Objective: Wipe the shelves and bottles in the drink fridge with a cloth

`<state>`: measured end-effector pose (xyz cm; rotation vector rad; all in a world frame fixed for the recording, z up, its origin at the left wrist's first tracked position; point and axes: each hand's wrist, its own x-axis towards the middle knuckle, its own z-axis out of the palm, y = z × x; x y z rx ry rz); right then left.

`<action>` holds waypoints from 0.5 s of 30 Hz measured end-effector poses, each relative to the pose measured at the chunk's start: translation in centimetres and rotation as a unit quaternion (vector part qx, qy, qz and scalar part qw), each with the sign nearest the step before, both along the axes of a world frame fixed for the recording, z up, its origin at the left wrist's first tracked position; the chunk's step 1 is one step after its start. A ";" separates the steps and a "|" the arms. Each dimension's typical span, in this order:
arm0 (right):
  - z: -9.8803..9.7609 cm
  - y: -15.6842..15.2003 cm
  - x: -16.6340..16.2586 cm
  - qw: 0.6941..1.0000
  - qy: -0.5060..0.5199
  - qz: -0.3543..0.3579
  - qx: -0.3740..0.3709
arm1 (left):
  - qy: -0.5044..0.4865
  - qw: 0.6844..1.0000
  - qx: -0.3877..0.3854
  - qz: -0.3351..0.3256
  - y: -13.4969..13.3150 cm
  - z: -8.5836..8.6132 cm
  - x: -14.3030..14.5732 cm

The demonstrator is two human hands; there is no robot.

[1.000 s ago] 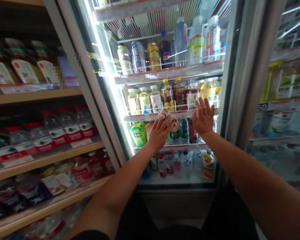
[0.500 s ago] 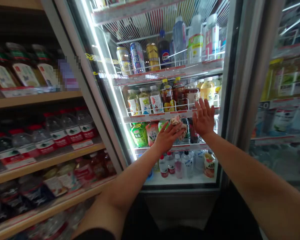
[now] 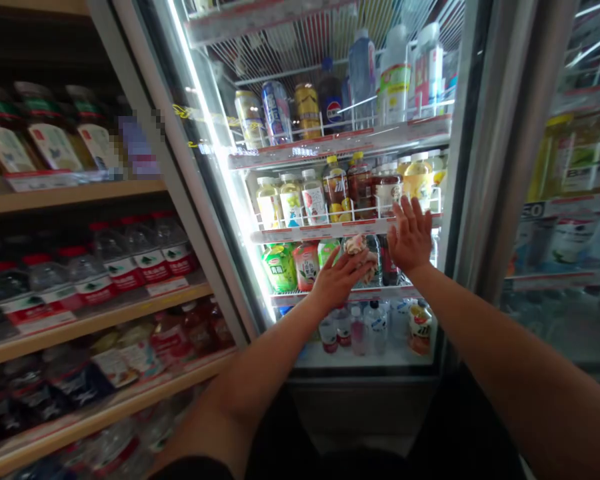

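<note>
Stands by wooden shelves [image 3: 105, 323] of red-capped bottles [image 3: 143, 257] on the left. Lays the left hand [image 3: 336, 283], open with spread fingers, over a crumpled cloth [image 3: 356, 245] against a glass fridge door [image 3: 360, 360]. Holds the right hand [image 3: 411, 240] wide open near the cloth, palm to the door. Hides some drinks behind both hands. Shows, past the glass, a green pack [image 3: 280, 269], a red pack [image 3: 306, 267], small bottles [image 3: 314, 197] above, and cans [image 3: 307, 112] higher up.

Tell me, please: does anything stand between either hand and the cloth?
Nothing visible does. The left hand is on the cloth; the right hand, spread open, is to the cloth's right, with only a gap between.
</note>
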<state>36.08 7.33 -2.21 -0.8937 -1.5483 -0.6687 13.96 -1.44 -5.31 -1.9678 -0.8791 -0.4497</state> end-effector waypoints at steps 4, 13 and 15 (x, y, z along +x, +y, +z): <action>-0.1 -0.1 0.1 1.000 -0.004 -0.004 0.003 | -0.004 1.000 0.011 0.002 0.0 0.9 -0.6; -0.4 -0.1 0.2 1.000 -0.005 0.008 -0.010 | -0.084 0.995 0.036 0.026 -0.1 2.2 -1.2; -0.4 0.0 0.2 1.000 -0.005 0.003 -0.005 | -0.053 0.998 0.019 0.021 -0.2 0.9 -1.1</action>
